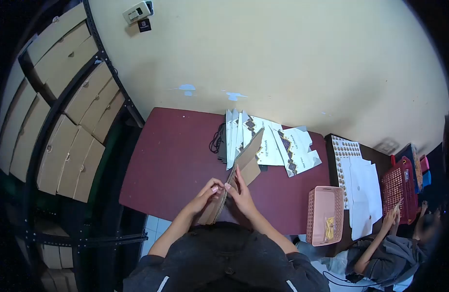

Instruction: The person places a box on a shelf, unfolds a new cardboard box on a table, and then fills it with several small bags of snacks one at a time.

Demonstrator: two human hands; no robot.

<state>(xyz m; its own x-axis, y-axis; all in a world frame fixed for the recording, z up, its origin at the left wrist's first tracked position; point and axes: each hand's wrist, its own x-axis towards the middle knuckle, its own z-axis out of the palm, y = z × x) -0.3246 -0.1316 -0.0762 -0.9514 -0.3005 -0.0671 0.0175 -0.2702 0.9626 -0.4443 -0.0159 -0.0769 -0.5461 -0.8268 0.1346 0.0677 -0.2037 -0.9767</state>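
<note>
- Near the front edge of the maroon table (pixel 171 165), a stack of brown cardboard pieces (pixel 215 207) is held on edge between both hands, leaning back toward the person's body.
- The left hand (pixel 208 191) is set against the left face of the stack; its fingers are curled together and pinched at the top edge of the cardboard.
- The right hand (pixel 240 191) is pressed against the right face, with fingers together and stretched upward along a raised brown flap (pixel 247 156) that is tilted up from the stack.
- Behind the flap, a row of white printed paper bags (pixel 263 141) is fanned out on the table, with black cord handles (pixel 216 142) seen at its left end.
- A pink plastic basket (pixel 324 215) is placed at the table's right edge, with a small yellow item inside.
- On a neighbouring table, white sheets (pixel 365 192) and a red basket (pixel 398 187) are laid out, and another person's hand (pixel 390 217) is raised beside them.
- Flat brown boxes (pixel 71 121) are stored on a dark metal rack at the left.
</note>
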